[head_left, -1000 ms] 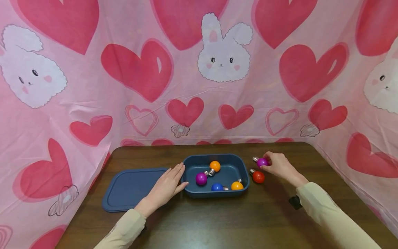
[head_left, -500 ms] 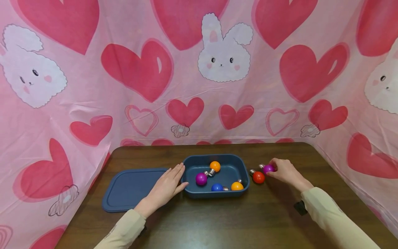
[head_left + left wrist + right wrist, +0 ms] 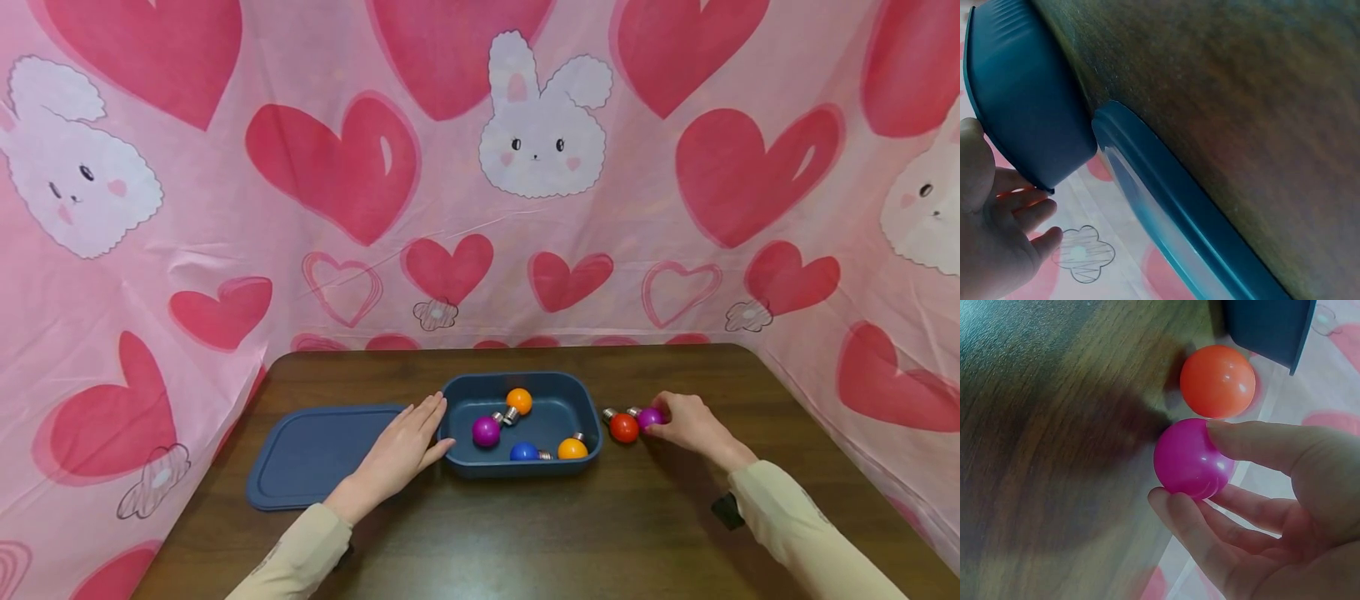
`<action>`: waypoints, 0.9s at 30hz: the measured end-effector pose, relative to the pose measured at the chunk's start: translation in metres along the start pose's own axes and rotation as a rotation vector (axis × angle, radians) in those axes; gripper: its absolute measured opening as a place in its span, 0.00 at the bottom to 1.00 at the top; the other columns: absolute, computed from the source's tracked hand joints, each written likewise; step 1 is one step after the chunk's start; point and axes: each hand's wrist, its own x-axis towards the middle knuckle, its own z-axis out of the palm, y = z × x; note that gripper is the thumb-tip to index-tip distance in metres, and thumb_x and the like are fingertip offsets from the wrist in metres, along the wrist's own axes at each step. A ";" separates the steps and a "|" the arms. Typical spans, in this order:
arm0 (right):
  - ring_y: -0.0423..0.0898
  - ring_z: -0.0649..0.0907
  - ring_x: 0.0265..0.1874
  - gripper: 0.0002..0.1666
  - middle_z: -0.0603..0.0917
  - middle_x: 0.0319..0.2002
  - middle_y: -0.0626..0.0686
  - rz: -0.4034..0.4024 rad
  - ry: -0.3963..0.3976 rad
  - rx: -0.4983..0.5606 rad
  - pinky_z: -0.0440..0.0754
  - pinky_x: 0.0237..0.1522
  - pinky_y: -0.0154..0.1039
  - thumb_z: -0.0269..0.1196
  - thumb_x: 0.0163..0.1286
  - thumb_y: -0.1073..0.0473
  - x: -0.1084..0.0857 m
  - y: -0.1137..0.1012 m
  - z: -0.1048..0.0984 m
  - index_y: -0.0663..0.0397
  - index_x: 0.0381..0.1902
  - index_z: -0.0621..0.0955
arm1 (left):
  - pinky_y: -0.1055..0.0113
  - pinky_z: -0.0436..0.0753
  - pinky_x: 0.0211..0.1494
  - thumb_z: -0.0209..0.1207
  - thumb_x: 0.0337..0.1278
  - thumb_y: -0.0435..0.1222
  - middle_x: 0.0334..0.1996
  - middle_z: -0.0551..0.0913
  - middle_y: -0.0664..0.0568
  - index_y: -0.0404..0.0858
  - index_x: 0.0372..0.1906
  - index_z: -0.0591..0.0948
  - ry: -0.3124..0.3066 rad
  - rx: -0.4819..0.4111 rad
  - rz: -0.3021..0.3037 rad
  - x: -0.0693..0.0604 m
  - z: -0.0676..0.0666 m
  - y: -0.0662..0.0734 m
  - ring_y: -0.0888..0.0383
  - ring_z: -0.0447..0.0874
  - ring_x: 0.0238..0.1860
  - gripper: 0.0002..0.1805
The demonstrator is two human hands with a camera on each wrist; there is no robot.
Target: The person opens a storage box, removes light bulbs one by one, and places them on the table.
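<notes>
A purple light bulb (image 3: 649,419) lies between the thumb and fingers of my right hand (image 3: 688,424), which pinches its round glass; the right wrist view shows this purple bulb (image 3: 1190,459) close up. Just left of it a red bulb (image 3: 624,428) lies on the table, its metal base pointing up and left. My left hand (image 3: 401,443) rests its straight fingers against the left rim of the dark blue box (image 3: 517,469). Inside the box are a purple bulb (image 3: 486,431), a blue bulb (image 3: 523,451), an orange bulb (image 3: 519,401) at the back and another orange bulb (image 3: 572,448) at front right.
A flat dark blue lid (image 3: 318,454) lies on the wooden table (image 3: 517,542), left of the box and partly behind my left hand. Pink cloth (image 3: 450,200) with hearts and rabbits hangs behind the table and on both sides.
My right hand has moved the purple bulb right and toward me, to beside the red bulb. My left hand and the box have stayed put.
</notes>
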 end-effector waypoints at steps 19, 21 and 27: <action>0.51 0.81 0.31 0.22 0.85 0.35 0.63 0.016 -0.037 0.008 0.86 0.40 0.53 0.72 0.57 0.60 -0.003 0.003 0.001 0.72 0.43 0.80 | 0.48 0.70 0.74 0.58 0.66 0.52 0.72 0.70 0.42 0.33 0.71 0.68 0.046 0.022 0.026 0.000 0.001 0.001 0.48 0.69 0.73 0.37; 0.50 0.81 0.31 0.22 0.85 0.35 0.63 0.022 -0.042 0.010 0.86 0.41 0.53 0.72 0.57 0.60 -0.003 0.003 0.000 0.72 0.43 0.80 | 0.48 0.70 0.74 0.58 0.66 0.52 0.72 0.69 0.42 0.33 0.71 0.68 0.039 0.021 0.022 0.000 0.001 0.001 0.48 0.69 0.73 0.37; 0.52 0.82 0.32 0.23 0.85 0.37 0.65 0.028 -0.055 0.014 0.86 0.43 0.54 0.72 0.58 0.60 -0.002 0.002 -0.003 0.72 0.44 0.79 | 0.48 0.69 0.74 0.57 0.67 0.52 0.73 0.69 0.42 0.33 0.72 0.68 0.025 0.012 0.014 0.001 0.001 0.001 0.47 0.68 0.73 0.37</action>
